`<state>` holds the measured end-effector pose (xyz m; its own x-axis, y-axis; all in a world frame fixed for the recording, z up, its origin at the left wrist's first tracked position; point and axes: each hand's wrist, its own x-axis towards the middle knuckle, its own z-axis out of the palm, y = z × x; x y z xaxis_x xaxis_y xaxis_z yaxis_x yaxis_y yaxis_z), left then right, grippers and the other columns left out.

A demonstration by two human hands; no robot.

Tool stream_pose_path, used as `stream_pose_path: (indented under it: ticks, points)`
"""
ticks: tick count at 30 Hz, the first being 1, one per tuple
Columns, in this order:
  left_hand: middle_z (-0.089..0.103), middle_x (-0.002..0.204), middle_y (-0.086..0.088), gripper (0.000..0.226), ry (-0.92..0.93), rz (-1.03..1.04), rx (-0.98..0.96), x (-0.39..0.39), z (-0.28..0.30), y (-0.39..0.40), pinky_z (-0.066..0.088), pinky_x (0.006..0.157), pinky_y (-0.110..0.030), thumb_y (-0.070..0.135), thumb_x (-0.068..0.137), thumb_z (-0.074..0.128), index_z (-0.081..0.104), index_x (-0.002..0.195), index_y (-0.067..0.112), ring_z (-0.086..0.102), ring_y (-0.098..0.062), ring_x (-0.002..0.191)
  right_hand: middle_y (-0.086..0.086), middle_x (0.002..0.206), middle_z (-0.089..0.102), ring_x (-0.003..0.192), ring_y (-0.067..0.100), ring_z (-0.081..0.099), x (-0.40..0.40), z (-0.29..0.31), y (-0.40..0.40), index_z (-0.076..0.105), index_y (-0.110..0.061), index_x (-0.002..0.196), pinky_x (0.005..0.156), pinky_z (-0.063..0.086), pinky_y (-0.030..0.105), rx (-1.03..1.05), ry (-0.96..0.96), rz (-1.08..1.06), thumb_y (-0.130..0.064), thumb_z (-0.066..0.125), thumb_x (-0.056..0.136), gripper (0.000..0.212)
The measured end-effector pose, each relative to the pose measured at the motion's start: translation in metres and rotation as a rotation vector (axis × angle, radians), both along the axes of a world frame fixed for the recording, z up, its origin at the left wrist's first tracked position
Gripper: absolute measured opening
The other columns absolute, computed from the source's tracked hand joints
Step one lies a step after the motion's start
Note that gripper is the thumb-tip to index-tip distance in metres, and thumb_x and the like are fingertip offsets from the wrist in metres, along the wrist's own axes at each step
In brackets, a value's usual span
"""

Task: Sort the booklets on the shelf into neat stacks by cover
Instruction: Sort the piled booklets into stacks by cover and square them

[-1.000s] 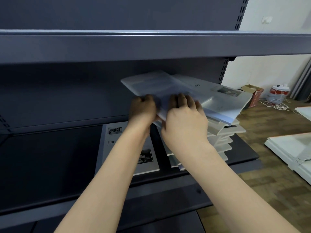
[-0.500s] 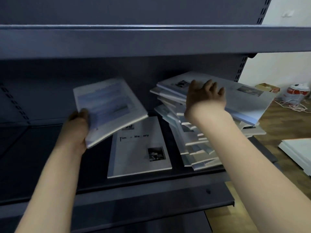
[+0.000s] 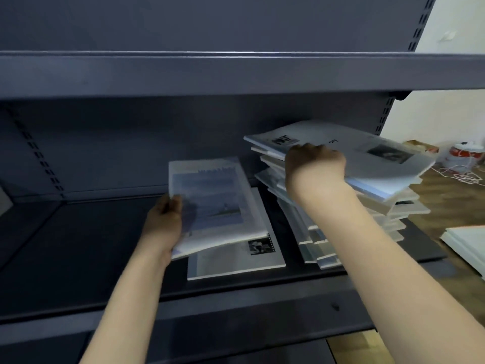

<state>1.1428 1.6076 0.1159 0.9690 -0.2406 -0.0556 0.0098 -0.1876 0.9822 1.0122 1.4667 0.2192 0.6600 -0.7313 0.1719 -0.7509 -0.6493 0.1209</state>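
Wood-pattern floor (image 3: 443,190) was visible at right, past the end of the shelving. A pale wall (image 3: 435,111) stood behind it, with a small white fitting (image 3: 265,36) mounted high up; its type could not be made out. Near the base of the wall sat a red-and-white round container (image 3: 465,153), and just beside it an open cardboard box (image 3: 421,146), partly hidden. A tangle of white cord (image 3: 458,174) lay loose on the floor in front of the container. Flat white panels (image 3: 467,245) lay on the floor at the far right edge, cut off by the frame.
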Motion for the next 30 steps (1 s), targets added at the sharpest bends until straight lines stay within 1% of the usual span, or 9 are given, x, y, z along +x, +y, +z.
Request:
stream_pose_path:
  ticks: [3, 6, 8, 11, 13, 16, 18, 22, 30]
  points:
    - [0.057, 0.114, 0.002, 0.028, -0.030, -0.027, 0.022, 0.006, -0.002, 0.011, 0.044, 0.060, -0.026, 0.035, 0.099, 0.038, 0.055, 0.119, 0.024, 0.058, -0.028, 0.106, 0.008, 0.111, 0.058, 0.107, 0.027, 0.054, 0.004, -0.002, 0.018, 0.053, -0.007, 0.115, 0.068, 0.036, 0.029, -0.056, -0.055, 0.049, -0.003, 0.052, 0.088, 0.028]
    - [0.052, 0.124, 0.005, 0.034, -0.048, -0.014, 0.003, 0.016, -0.002, 0.029, 0.047, 0.090, -0.038, 0.031, 0.099, 0.040, 0.051, 0.128, 0.017, 0.052, -0.024, 0.115, 0.009, 0.119, 0.055, 0.114, 0.027, 0.051, 0.013, -0.002, 0.036, 0.050, -0.007, 0.120, 0.070, 0.034, 0.029, -0.035, -0.098, 0.067, -0.002, 0.053, 0.087, 0.034]
    - [0.047, 0.119, 0.009, 0.035, -0.055, 0.008, 0.007, 0.022, -0.003, 0.043, 0.043, 0.092, -0.034, 0.029, 0.099, 0.040, 0.049, 0.132, 0.017, 0.050, -0.021, 0.114, 0.014, 0.120, 0.056, 0.112, 0.030, 0.053, 0.027, -0.013, 0.050, 0.052, -0.002, 0.120, 0.072, 0.037, 0.030, -0.029, -0.141, 0.035, -0.001, 0.051, 0.087, 0.033]
    - [0.051, 0.116, 0.007, 0.034, -0.034, 0.018, 0.016, 0.031, -0.010, 0.063, 0.042, 0.083, -0.032, 0.030, 0.099, 0.040, 0.052, 0.129, 0.018, 0.052, -0.022, 0.109, 0.025, 0.088, 0.068, 0.082, 0.034, 0.066, 0.049, -0.033, 0.077, 0.069, 0.008, 0.093, 0.059, 0.050, 0.030, -0.093, -0.273, -0.006, -0.003, 0.049, 0.069, 0.033]
    - [0.054, 0.114, 0.002, 0.034, -0.005, 0.010, 0.038, 0.033, -0.016, 0.072, 0.040, 0.075, -0.030, 0.033, 0.099, 0.039, 0.052, 0.127, 0.019, 0.055, -0.024, 0.106, 0.021, 0.074, 0.070, 0.070, 0.030, 0.069, 0.061, -0.050, 0.088, 0.072, 0.006, 0.081, 0.052, 0.053, 0.030, -0.070, -0.260, 0.006, -0.004, 0.031, 0.064, 0.046]
    - [0.058, 0.118, -0.003, 0.034, 0.012, 0.000, 0.049, 0.036, -0.023, 0.080, 0.041, 0.074, -0.029, 0.035, 0.099, 0.039, 0.053, 0.127, 0.020, 0.056, -0.026, 0.104, 0.015, 0.061, 0.068, 0.055, 0.025, 0.067, 0.069, -0.065, 0.102, 0.072, -0.001, 0.069, 0.044, 0.049, 0.025, -0.070, -0.289, 0.061, -0.009, 0.044, 0.058, 0.031]
    - [0.057, 0.118, -0.003, 0.034, 0.017, 0.014, 0.038, 0.037, -0.025, 0.085, 0.042, 0.074, -0.028, 0.033, 0.099, 0.039, 0.052, 0.127, 0.019, 0.054, -0.022, 0.101, 0.009, 0.066, 0.069, 0.057, 0.019, 0.068, 0.066, -0.061, 0.110, 0.071, -0.005, 0.076, 0.045, 0.047, 0.023, -0.060, -0.239, 0.040, -0.010, 0.044, 0.057, 0.033]
    - [0.053, 0.128, -0.007, 0.036, 0.006, 0.047, 0.036, 0.044, -0.026, 0.099, 0.035, 0.080, -0.026, 0.029, 0.100, 0.039, 0.049, 0.131, 0.014, 0.050, -0.018, 0.105, 0.014, 0.115, 0.058, 0.104, 0.031, 0.060, 0.061, -0.058, 0.109, 0.040, 0.001, 0.120, 0.066, 0.038, 0.031, -0.086, -0.293, 0.222, 0.007, 0.034, 0.084, 0.037]
    - [0.057, 0.100, -0.002, 0.038, 0.031, 0.160, 0.072, 0.069, -0.035, 0.130, 0.036, 0.077, -0.033, 0.032, 0.100, 0.038, 0.052, 0.126, 0.009, 0.053, -0.019, 0.078, 0.015, 0.110, 0.059, 0.100, 0.031, 0.060, 0.072, -0.058, 0.113, 0.040, -0.003, 0.122, 0.064, 0.034, 0.029, -0.025, -0.328, 0.286, 0.006, 0.038, 0.089, 0.034]
